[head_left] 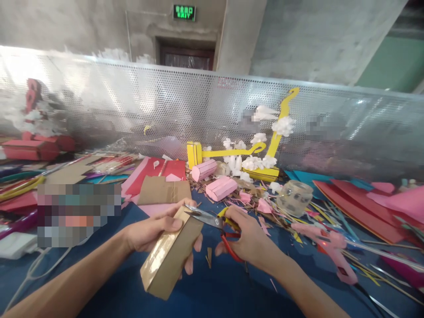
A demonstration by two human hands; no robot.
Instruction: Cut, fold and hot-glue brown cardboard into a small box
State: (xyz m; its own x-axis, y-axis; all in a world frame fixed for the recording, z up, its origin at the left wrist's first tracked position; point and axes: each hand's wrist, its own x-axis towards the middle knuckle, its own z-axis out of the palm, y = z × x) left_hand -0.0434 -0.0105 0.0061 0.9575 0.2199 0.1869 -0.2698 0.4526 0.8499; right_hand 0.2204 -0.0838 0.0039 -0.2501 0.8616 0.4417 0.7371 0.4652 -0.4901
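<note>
My left hand (150, 232) grips a folded brown cardboard piece (168, 258) wrapped in clear tape, held tilted above the blue table (212, 296). My right hand (250, 238) holds scissors (212, 219) with red and yellow handles. The blades are open and touch the upper edge of the cardboard, pointing left.
Two pink foam blocks (220, 187), a roll of clear tape (294, 197), a pink glue gun (331, 247), a yellow foam model with white tufts (265, 150), red and pink sheets (357, 198) and scraps lie around. A perforated metal screen (165, 106) closes off the back.
</note>
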